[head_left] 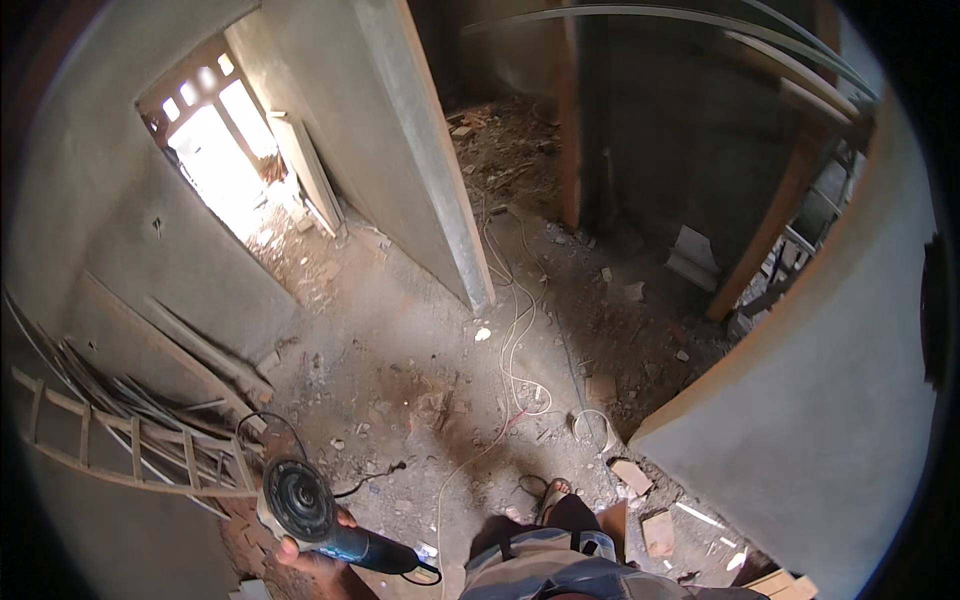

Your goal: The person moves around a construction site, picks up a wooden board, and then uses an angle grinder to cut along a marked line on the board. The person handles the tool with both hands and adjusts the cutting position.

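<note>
My left hand [318,562] is closed around an angle grinder [365,548] with a blue and black body, held at the lower left. Its round dark disc head [299,498] points up and away from me. A black cord [428,575] leaves the rear of the grinder. Another stretch of black cord loops beside the head and runs toward a dark end [397,467] over the floor. Whether the grinder runs cannot be told. My right hand is out of view.
A wooden ladder [138,440] and long strips [200,345] lean along the left wall. White cable [512,340] trails across the rubble-strewn floor to a small coil [592,428]. Broken tile pieces [658,533] lie by my feet. A wall end [470,260] stands ahead; a bright doorway [215,165] opens far left.
</note>
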`<state>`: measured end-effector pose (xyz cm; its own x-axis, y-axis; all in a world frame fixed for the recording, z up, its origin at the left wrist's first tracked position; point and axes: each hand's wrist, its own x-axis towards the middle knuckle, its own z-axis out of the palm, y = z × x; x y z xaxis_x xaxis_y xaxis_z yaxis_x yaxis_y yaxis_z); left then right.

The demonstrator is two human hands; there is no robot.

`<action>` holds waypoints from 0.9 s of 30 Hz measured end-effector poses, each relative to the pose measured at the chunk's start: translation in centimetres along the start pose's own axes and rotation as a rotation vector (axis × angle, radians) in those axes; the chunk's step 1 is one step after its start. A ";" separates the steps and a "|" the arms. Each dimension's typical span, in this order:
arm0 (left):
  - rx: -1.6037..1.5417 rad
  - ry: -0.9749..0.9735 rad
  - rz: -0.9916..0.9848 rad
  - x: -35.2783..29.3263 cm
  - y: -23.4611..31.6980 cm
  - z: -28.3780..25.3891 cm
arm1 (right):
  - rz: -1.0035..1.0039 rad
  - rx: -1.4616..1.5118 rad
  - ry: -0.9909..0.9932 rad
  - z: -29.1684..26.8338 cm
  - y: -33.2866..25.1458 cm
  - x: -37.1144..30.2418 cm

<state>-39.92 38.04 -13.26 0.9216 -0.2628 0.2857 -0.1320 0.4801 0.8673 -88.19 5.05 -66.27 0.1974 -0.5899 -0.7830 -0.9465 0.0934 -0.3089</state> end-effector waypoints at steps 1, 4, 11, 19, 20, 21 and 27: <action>0.001 -0.008 -0.006 1.6 -0.7 1.4 | -0.010 -0.016 0.002 -0.4 -1.2 0.8; 0.012 -0.012 -0.031 6.8 -2.6 4.3 | -0.069 -0.045 0.031 -1.4 -3.9 3.3; -0.129 -0.246 -0.055 20.6 -10.0 8.1 | -0.073 -0.152 0.092 -4.0 -9.0 11.5; -0.125 -0.475 -0.425 39.0 -23.8 13.1 | -0.050 -0.113 0.225 -5.5 -12.3 12.2; -0.088 -0.499 -0.458 41.1 -24.6 14.4 | -0.077 -0.080 0.232 -4.5 -14.1 12.1; -0.050 -0.520 -0.497 42.9 -25.5 15.7 | -0.091 0.010 0.196 -3.4 -16.0 11.5; 0.020 -0.583 -0.691 53.3 -35.1 22.1 | 0.096 -0.011 0.112 -9.0 -30.4 13.0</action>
<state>5.74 -11.34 -19.42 0.4672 -0.8723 -0.1446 0.3703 0.0444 0.9279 -59.12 -12.65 -62.16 0.0772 -0.6643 -0.7435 -0.9626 0.1447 -0.2292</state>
